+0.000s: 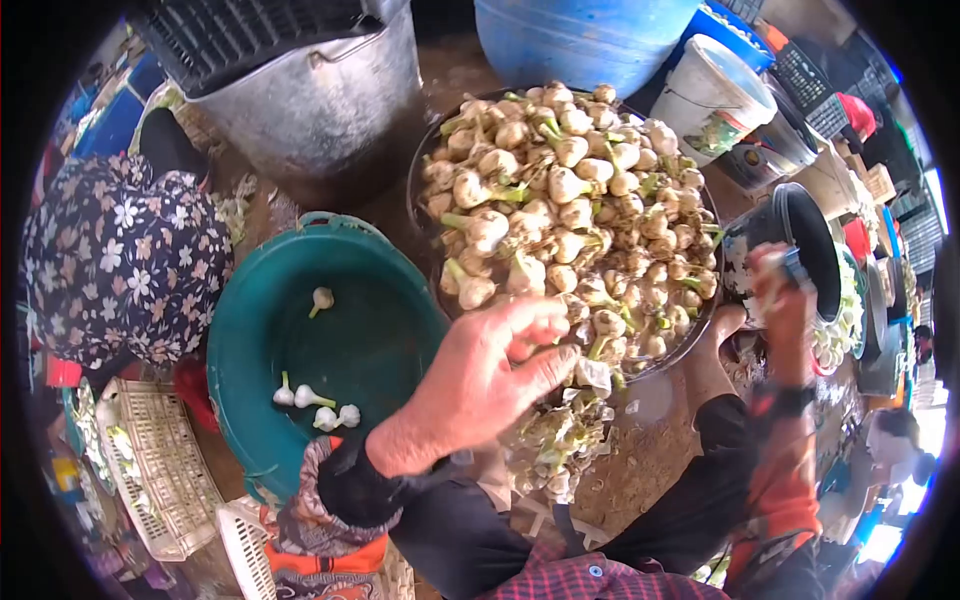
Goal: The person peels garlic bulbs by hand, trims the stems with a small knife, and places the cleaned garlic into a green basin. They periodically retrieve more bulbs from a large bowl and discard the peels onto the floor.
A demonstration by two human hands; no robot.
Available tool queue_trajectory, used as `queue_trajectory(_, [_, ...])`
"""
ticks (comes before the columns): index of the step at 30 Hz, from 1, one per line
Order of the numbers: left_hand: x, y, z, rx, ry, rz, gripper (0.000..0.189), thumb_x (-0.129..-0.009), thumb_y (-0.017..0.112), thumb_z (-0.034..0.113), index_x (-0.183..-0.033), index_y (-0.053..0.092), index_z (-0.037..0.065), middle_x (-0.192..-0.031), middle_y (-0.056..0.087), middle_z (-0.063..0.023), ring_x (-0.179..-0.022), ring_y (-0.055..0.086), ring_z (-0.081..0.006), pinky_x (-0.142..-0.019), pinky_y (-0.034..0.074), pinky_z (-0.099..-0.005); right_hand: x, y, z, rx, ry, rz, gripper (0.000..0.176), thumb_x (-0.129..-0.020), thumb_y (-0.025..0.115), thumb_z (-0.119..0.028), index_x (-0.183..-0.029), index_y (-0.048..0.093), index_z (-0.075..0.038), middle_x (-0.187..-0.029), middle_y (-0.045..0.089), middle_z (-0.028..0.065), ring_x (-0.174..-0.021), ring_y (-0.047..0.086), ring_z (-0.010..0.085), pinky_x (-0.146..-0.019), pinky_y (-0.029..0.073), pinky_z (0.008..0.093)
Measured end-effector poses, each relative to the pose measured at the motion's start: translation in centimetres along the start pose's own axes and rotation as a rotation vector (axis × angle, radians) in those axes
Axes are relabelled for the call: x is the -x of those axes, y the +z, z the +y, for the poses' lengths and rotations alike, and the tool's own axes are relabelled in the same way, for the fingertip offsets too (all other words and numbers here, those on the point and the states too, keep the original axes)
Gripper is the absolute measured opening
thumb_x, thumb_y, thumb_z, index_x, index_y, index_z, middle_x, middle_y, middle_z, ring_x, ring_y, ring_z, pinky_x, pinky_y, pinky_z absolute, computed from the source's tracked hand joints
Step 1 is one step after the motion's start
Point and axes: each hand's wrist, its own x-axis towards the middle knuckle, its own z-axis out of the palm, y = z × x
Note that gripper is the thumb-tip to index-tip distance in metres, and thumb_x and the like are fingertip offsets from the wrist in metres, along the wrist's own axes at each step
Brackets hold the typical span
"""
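My left hand (480,378) reaches over the near edge of a wide round pan (712,330) heaped with garlic bulbs (575,190), many with green stem stubs and dirt on them. Its thumb and fingers are apart, and no bulb shows between them. A pale papery scrap (593,376) lies just beyond the thumb tip. My right hand (785,295) is raised at the right, closed and blurred, around a small bluish-grey thing I cannot make out. To the left, a green tub (240,300) contains several cleaned white garlic bulbs (318,397).
Peelings (568,440) lie on the ground between my legs. A grey metal bin (310,110), a blue barrel (580,40) and a white bucket (712,100) stand behind. A black bucket (810,240) is beside my right hand. A person in a flowered top (120,260) sits left.
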Motion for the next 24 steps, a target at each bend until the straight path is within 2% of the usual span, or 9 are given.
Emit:
queue_trajectory(4, [2.0,6.2,1.8,0.145,-0.175,-0.106,0.032,-0.083,0.063,0.009,-0.113,0.055,0.001,-0.103,0.061,-0.0056,-0.091,0.056,-0.0096,-0.077,0.047,-0.0253,-6.8,-17.2,14.3,0.125,0.297,0.384,0.039,-0.083,0.046,-0.008,-0.121,0.047,-0.002,-0.124,0.05,0.0121,-0.106,0.049,0.0176,-0.083,0.043,0.0279])
queue_trajectory(8, [4.0,12.8,0.3,0.39,-0.273,-0.219,0.039,-0.084,0.064,0.011,-0.119,0.052,0.003,-0.109,0.06,-0.0062,-0.098,0.055,-0.011,-0.082,0.046,-0.0265,-8.5,-4.0,5.3,-0.084,0.32,0.319,0.048,-0.068,0.045,0.006,-0.113,0.059,-0.007,-0.106,0.059,0.0044,-0.091,0.055,0.0137,-0.072,0.045,0.0249])
queue_trajectory(12, [1.7,15.4,-5.4,0.652,-0.458,-0.097,0.034,-0.085,0.063,0.011,-0.116,0.053,0.0,-0.105,0.062,-0.0062,-0.096,0.057,-0.0115,-0.081,0.045,-0.0238,-9.2,11.1,3.7,0.138,-0.164,-0.12,0.039,-0.072,0.05,0.002,-0.106,0.063,-0.009,-0.096,0.066,0.0133,-0.088,0.063,0.0221,-0.08,0.048,0.0327])
queue_trajectory(14, [0.8,15.0,-6.8,0.649,-0.508,0.01,0.03,-0.085,0.063,0.01,-0.111,0.055,-0.002,-0.101,0.062,-0.0063,-0.094,0.057,-0.0104,-0.08,0.045,-0.0217,-11.5,16.5,2.7,0.114,-0.012,-0.291,0.052,-0.065,0.045,0.01,-0.114,0.057,-0.002,-0.109,0.06,0.0173,-0.107,0.054,0.0274,-0.092,0.04,0.0321])
queue_trajectory(15, [0.7,14.8,-7.9,0.624,-0.482,0.033,0.03,-0.085,0.063,0.01,-0.111,0.055,-0.002,-0.101,0.062,-0.0063,-0.094,0.057,-0.0103,-0.08,0.045,-0.0214,-12.6,18.9,5.0,0.259,-0.166,-0.244,0.054,-0.066,0.045,0.009,-0.119,0.053,-0.002,-0.116,0.057,0.0171,-0.113,0.049,0.0289,-0.096,0.037,0.0351])
queue_trajectory(16, [0.2,14.3,-7.9,0.599,-0.455,0.054,0.029,-0.085,0.064,0.01,-0.11,0.055,-0.003,-0.1,0.062,-0.0062,-0.094,0.057,-0.0101,-0.08,0.045,-0.021,-13.3,20.4,5.0,0.406,-0.316,-0.192,0.056,-0.068,0.046,0.008,-0.123,0.049,-0.002,-0.122,0.053,0.017,-0.119,0.044,0.0303,-0.1,0.033,0.038])
queue_trajectory(17, [-0.2,14.2,-7.4,0.57,-0.528,0.063,0.027,-0.086,0.062,0.008,-0.109,0.055,-0.003,-0.099,0.062,-0.006,-0.094,0.057,-0.0107,-0.081,0.045,-0.0218,-13.4,20.3,5.3,0.545,-0.166,-0.365,0.054,-0.072,0.047,0.004,-0.125,0.044,-0.001,-0.127,0.048,0.0181,-0.123,0.039,0.0313,-0.1,0.032,0.0424])
queue_trajectory(20, [-0.6,14.8,-8.4,0.595,-0.494,0.012,0.024,-0.087,0.06,0.006,-0.108,0.055,-0.003,-0.099,0.062,-0.0065,-0.095,0.057,-0.0111,-0.083,0.045,-0.0233,-12.3,21.1,3.7,0.801,-0.158,-0.324,0.047,-0.076,0.052,-0.006,-0.122,0.047,-0.006,-0.111,0.052,0.021,-0.111,0.046,0.0311,-0.093,0.038,0.0437])
queue_trajectory(24, [-0.2,15.4,-9.5,0.542,-0.477,-0.055,0.023,-0.087,0.059,0.005,-0.107,0.055,-0.004,-0.099,0.062,-0.0071,-0.093,0.059,-0.0121,-0.082,0.047,-0.0229,-9.5,17.0,3.2,0.604,-0.066,-0.406,0.044,-0.066,0.061,-0.005,-0.109,0.056,-0.011,-0.108,0.051,0.0165,-0.107,0.045,0.0328,-0.087,0.042,0.0423])
